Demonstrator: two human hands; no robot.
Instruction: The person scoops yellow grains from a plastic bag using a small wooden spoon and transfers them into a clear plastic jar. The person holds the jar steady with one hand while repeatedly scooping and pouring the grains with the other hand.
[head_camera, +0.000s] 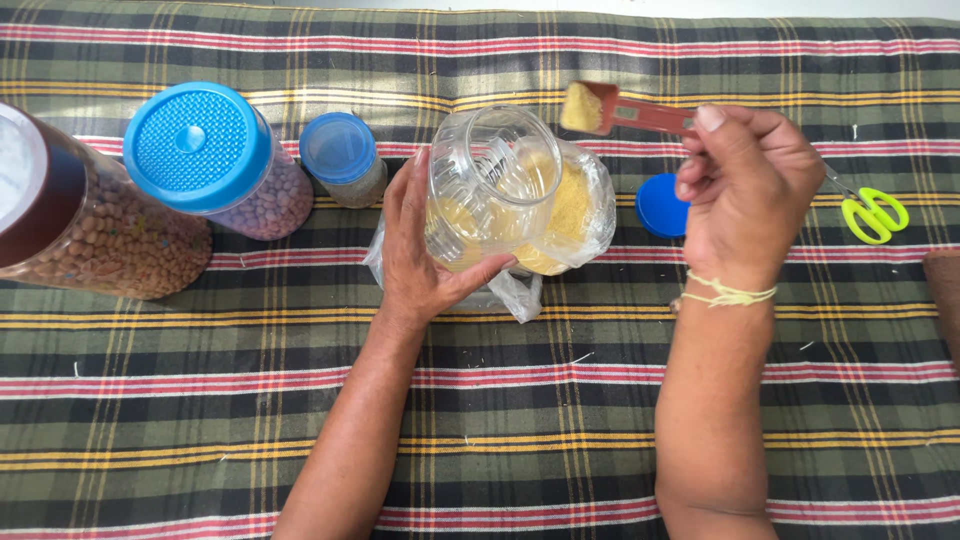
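Observation:
My left hand (420, 250) wraps around a clear plastic jar (490, 185) with an open mouth, tilted toward me and partly filled with yellow grain. Behind the jar lies a clear plastic bag (585, 205) holding more of the same yellow grain. My right hand (745, 190) pinches the handle of a red measuring spoon (625, 110). Its bowl is heaped with yellow grain and hovers just right of and above the jar's mouth. A yellow thread is tied around my right wrist.
A blue lid (660, 207) lies right of the bag. Yellow-handled scissors (872, 212) lie at the far right. At left stand two jars of brown nuts, one brown-lidded (70, 215) and one blue-lidded (215, 160), plus a small blue-lidded jar (343, 160). A striped cloth (500, 400) covers the surface.

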